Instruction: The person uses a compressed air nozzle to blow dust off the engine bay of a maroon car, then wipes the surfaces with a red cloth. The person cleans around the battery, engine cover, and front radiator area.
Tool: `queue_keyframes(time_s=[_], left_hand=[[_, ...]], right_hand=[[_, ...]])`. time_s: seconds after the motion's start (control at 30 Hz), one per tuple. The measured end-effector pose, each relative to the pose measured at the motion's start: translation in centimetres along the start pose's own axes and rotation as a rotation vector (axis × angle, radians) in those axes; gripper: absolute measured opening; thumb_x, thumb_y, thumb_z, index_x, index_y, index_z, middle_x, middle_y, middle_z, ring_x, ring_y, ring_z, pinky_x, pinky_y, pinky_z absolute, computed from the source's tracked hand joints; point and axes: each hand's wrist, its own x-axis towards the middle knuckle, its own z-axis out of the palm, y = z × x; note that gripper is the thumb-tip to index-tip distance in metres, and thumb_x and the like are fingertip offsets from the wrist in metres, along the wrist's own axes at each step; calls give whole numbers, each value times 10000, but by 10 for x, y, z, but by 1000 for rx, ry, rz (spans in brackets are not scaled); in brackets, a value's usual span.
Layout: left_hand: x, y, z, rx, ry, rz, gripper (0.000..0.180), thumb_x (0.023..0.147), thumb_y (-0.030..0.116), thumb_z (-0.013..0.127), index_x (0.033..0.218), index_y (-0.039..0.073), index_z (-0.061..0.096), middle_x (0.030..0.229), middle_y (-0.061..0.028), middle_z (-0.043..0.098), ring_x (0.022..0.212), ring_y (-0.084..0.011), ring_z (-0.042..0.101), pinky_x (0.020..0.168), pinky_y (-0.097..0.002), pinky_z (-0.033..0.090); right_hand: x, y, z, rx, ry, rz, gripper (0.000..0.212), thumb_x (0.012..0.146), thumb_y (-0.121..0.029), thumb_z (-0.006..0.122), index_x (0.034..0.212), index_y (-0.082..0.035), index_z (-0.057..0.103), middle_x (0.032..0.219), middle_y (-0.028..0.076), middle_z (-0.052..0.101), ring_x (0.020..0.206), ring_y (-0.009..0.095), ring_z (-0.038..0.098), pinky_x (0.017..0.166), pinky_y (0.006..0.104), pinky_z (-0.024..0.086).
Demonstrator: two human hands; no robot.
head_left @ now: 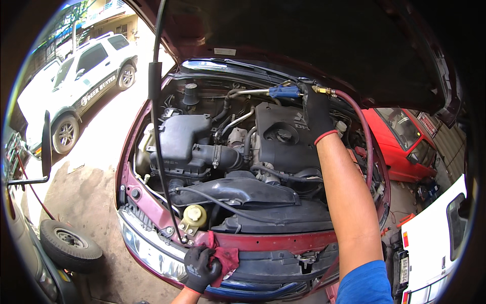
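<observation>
My right hand (318, 110), in a black glove with a red cuff, is wrapped round a blue air blow gun (284, 91). The gun's metal nozzle points left over the back of the engine bay, and a red air hose (362, 121) joins it by a brass fitting. Below the gun lies the black engine cover (286, 134). Low in front, my gloved left hand (201, 267) is closed on a red rag (226, 257). That hand rests close to the front edge of the maroon car, beside the headlight (151, 248).
The raised hood (304, 40) hangs over the bay, with a thin black prop rod (158, 131) crossing at left. An air filter box (183, 137) and a yellowish reservoir (194, 216) sit at left. A loose wheel (70, 246) stands on the floor. Other vehicles flank both sides.
</observation>
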Motion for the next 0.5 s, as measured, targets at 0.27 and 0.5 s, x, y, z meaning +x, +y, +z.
queue_keyframes(time_s=[0.27, 0.5], left_hand=[[3, 2, -4, -41, -3, 27, 284, 685, 149, 719, 955, 71, 675, 941, -136, 628, 885, -345, 619, 775, -474, 496], [2, 0, -7, -52, -36, 38, 309, 701, 161, 719, 993, 69, 672, 957, -153, 625, 887, -364, 611, 778, -479, 491]], right_hand=[[11, -31, 81, 43, 89, -169, 181, 924, -153, 688, 1052, -25, 686, 985, 101, 687, 946, 203, 624, 899, 357, 489], [-24, -58, 70, 17, -118, -151, 153, 927, -142, 679, 1028, -27, 694, 985, 91, 692, 947, 168, 623, 884, 334, 491]])
